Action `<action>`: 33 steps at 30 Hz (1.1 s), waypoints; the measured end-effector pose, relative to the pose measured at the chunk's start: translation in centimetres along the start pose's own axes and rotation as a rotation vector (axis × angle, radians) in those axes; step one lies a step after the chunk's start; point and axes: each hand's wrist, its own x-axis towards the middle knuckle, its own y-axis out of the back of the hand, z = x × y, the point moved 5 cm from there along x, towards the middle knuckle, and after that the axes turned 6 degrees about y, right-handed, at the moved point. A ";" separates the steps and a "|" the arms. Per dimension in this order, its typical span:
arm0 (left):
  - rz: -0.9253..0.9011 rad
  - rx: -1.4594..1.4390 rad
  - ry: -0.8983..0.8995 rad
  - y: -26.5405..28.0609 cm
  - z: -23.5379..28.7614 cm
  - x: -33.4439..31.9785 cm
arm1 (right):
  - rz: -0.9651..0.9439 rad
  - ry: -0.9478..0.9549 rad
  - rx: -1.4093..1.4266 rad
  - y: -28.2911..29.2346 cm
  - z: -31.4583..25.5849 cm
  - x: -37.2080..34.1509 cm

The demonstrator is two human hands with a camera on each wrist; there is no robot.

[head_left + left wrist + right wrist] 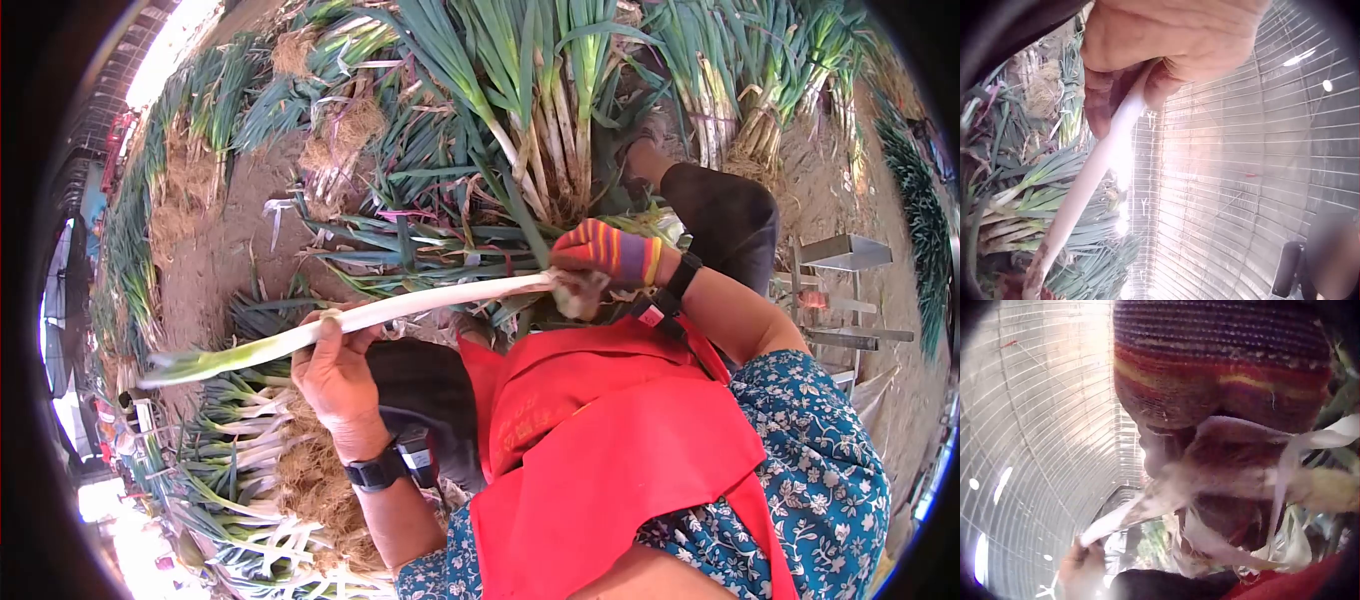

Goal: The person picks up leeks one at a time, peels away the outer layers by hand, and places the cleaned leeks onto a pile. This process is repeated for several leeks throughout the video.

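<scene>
Grip: left hand [338, 375] pinches the leek [430, 304] between thumb and fingers toward its green end; gloved right hand [615, 255] is curled round the other end, contact blurred. Leek spans between them, green tip out to the left. Its middle looks bare and white, so probably mostly stripped; loose husk strips [1219, 547] at the right hand likely left to clear. Standing bundles [545, 120] look unworked. Both forearms [735, 310] reach forward, hands well apart.
</scene>
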 end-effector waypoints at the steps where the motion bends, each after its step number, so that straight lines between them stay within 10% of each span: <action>1: 0.055 0.032 -0.034 0.9 0.7 0.1 | -0.001 -0.134 0.061 -0.4 2.8 -1.8; 3: 0.153 0.009 -0.070 3.1 2.5 0.4 | -0.191 -0.431 -0.466 -1.4 8.6 -6.6; 6: 0.320 0.016 -0.159 4.1 4.3 0.4 | -0.535 -0.781 -0.545 0.3 6.9 -7.6; 9: 0.302 0.013 -0.146 3.8 3.8 0.6 | -0.057 -0.343 -1.106 1.8 1.0 -3.2; 14: 0.377 -0.059 -0.129 1.6 2.2 0.1 | 0.629 0.327 -0.839 3.4 -12.5 4.4; 33: 0.457 -0.089 -0.025 0.6 1.0 -2.9 | 0.170 0.344 -1.024 0.3 -13.1 9.5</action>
